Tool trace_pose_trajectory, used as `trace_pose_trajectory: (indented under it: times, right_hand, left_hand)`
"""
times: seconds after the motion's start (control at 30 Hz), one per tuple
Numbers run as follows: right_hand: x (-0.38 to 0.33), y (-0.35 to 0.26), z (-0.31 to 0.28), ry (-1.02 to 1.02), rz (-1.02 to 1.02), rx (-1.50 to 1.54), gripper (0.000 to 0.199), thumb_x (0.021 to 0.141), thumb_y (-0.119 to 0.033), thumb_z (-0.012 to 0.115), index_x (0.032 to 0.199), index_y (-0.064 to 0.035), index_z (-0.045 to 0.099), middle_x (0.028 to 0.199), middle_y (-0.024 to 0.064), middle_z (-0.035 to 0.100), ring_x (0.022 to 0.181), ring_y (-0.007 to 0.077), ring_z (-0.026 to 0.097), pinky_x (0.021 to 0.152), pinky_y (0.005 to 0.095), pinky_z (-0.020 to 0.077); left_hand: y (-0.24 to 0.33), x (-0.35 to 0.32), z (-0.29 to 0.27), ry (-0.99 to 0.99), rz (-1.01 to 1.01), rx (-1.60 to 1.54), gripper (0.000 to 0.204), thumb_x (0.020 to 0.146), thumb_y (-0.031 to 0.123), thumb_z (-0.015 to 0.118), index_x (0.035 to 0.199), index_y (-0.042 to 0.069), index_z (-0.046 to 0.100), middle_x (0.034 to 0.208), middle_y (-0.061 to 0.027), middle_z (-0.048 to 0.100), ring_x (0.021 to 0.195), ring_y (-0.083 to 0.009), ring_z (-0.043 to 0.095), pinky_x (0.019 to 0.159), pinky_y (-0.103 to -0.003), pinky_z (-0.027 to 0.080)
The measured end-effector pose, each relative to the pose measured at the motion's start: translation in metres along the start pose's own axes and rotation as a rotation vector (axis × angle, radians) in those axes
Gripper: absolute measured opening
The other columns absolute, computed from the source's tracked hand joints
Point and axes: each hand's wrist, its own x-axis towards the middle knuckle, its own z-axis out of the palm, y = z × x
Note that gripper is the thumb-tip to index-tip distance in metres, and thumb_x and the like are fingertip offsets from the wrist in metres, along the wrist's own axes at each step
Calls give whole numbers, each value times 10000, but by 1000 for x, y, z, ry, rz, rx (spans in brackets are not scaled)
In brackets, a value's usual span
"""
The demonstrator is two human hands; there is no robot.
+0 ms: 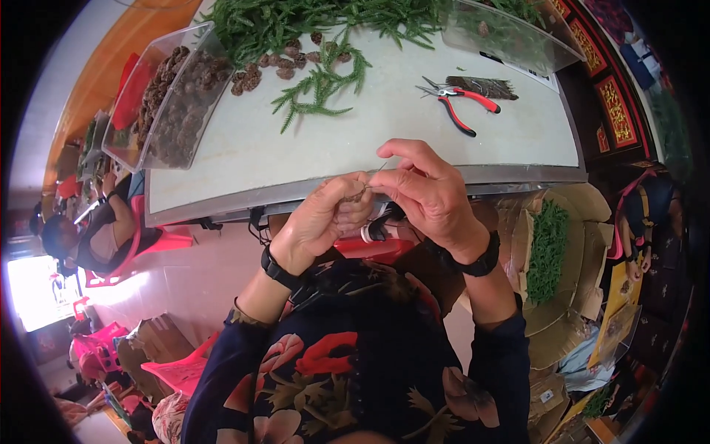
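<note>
Just off the table's near edge, my two hands meet. My left hand is closed, its thumb and curled fingers around something small and brownish that is mostly hidden. A thin wire sticks up where the fingertips come together. My right hand pinches at it with thumb and index finger, the other fingers bent above. Farther in on the table lie red-and-black pliers with their handles apart, beside a bundle of dark thin wires. A green artificial pine sprig lies beyond my hands, near several small pine cones.
A clear bin of pine cones stands at the table's left. Green sprigs are heaped at the far edge, next to another clear bin. An open cardboard box with greenery is at my right. People sit on both sides.
</note>
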Motion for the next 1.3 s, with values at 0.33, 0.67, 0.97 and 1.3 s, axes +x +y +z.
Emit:
trace_pose_trajectory:
  times: [0.33,0.67,0.97,1.3]
  right_hand:
    - [1,10,3,-68,28,226,211,773,79,695,939,-51,687,1005,73,663,759,163,656,642,261,531]
    - [0,5,2,-6,-49,64,223,734,69,716,917,-53,679,1039,72,651,733,174,628,634,258,527]
    - [-2,7,0,24,-138,-94,247,700,70,715,906,-60,676,1064,82,639,708,192,608,618,267,523]
    - [-2,8,-3,13,-189,-95,267,693,108,692,915,-41,672,998,73,656,762,207,649,616,289,525]
  left_hand:
    - [3,-4,7,-79,-56,-23,177,898,199,467,809,47,459,657,50,322,542,-51,283,476,-199,241]
    - [1,-3,4,-54,-33,-8,163,904,190,464,855,38,497,663,54,333,546,-50,279,478,-202,235]
    - [7,-6,20,62,16,104,184,887,182,438,916,25,530,688,50,342,572,-60,273,502,-210,235]
    - [7,-5,13,11,-22,219,245,886,185,439,1000,3,554,695,52,330,587,-65,276,507,-215,238]
